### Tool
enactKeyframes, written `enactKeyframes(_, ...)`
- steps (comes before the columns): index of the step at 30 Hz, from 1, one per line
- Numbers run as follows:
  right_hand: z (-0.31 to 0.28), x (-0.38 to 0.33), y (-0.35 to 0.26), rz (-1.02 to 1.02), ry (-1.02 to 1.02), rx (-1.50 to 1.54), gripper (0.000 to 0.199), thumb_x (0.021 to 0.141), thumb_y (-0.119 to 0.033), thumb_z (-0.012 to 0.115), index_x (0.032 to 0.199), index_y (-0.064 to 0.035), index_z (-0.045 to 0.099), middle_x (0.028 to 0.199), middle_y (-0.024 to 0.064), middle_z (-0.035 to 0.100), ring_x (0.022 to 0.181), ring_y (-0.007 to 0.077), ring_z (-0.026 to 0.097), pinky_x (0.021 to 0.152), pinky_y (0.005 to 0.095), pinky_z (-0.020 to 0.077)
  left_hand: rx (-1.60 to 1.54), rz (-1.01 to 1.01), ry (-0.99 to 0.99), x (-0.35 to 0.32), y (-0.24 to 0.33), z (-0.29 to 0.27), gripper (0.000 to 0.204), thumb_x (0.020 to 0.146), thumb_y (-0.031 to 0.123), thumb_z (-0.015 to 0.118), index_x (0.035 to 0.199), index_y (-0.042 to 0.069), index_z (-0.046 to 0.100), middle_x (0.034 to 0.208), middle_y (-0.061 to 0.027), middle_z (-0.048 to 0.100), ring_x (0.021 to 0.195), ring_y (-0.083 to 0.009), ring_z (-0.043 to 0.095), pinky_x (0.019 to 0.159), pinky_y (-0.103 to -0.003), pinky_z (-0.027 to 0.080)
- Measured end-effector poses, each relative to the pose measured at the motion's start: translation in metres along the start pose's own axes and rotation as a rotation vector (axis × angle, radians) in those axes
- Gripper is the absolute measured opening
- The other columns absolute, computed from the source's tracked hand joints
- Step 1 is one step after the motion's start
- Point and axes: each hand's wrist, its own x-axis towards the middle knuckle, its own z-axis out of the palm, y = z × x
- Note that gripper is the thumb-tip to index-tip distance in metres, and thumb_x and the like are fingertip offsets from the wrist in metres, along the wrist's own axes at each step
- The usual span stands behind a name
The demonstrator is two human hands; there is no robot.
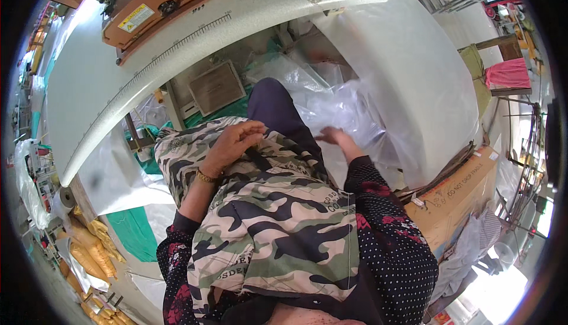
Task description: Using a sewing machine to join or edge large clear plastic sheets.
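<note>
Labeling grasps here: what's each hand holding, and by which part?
Left hand rests on the camouflage fabric at its upper edge; a closed grip cannot be told. Right hand touches the clear plastic sheet at its near edge.

The left hand (235, 140) lies palm-down across the lap, fingers curled loosely together and pointing toward the right, the thumb tucked near the fingertips. Its wrist is bent slightly and carries a thin gold band. The left forearm is bare from the wrist back to a dark sleeve pushed up near the elbow. The right hand (334, 137) reaches forward and away from the body, fingers spread a little and blurred. The right arm is stretched out, covered to the wrist by a dark dotted sleeve. The two hands are apart.
</note>
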Motion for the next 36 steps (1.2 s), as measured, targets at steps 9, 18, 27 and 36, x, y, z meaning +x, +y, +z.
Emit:
enactKeyframes(9, -0.091, -0.071, 0.018, -0.007, 1.106, -0.214, 0.066, 0.080, -0.050, 0.067, 0.132, -0.0125, 0.049, 0.143, 0.0130, 0.042, 0.135, 0.0330, 0.036, 0.107, 0.0552, 0.0292, -0.137, 0.038, 0.092, 0.010, -0.008, 0.001, 0.031, 0.096, 0.013, 0.059, 0.122, -0.003, 0.058, 0.109, -0.0102, 0.068, 0.100, -0.0128, 0.063, 0.087, -0.026, 0.050)
enactKeyframes(18, -0.033, -0.009, 0.054, 0.073, 0.331, 0.102, 0.083, 0.080, -0.056, 0.066, 0.144, -0.0113, 0.036, 0.143, 0.0203, 0.041, 0.129, 0.0378, 0.044, 0.106, 0.0463, 0.0376, -0.152, 0.035, 0.104, 0.000, -0.018, -0.004, 0.029, 0.096, 0.013, 0.059, 0.119, -0.003, 0.059, 0.109, -0.0098, 0.068, 0.099, -0.0133, 0.064, 0.089, -0.026, 0.049)
enactKeyframes(27, -0.158, -0.116, 0.067, 0.285, 1.352, -0.546, 0.014, 0.079, -0.013, 0.065, 0.092, -0.0076, 0.062, 0.100, 0.0079, 0.059, 0.091, 0.0276, 0.061, 0.071, 0.0388, 0.0539, -0.260, 0.020, 0.147, 0.001, -0.014, -0.008, 0.029, 0.097, 0.014, 0.059, 0.119, -0.003, 0.058, 0.107, -0.0093, 0.069, 0.099, -0.0138, 0.064, 0.090, -0.026, 0.049)
enactKeyframes(36, -0.170, -0.089, 0.085, 0.471, 0.980, -0.798, 0.008, 0.082, -0.013, 0.059, 0.087, -0.0075, 0.063, 0.089, 0.0071, 0.063, 0.083, 0.0198, 0.067, 0.063, 0.0309, 0.0572, -0.312, 0.029, 0.138, -0.003, -0.012, -0.008, 0.029, 0.098, 0.017, 0.058, 0.119, -0.002, 0.059, 0.106, -0.0087, 0.069, 0.099, -0.0136, 0.064, 0.090, -0.026, 0.049)
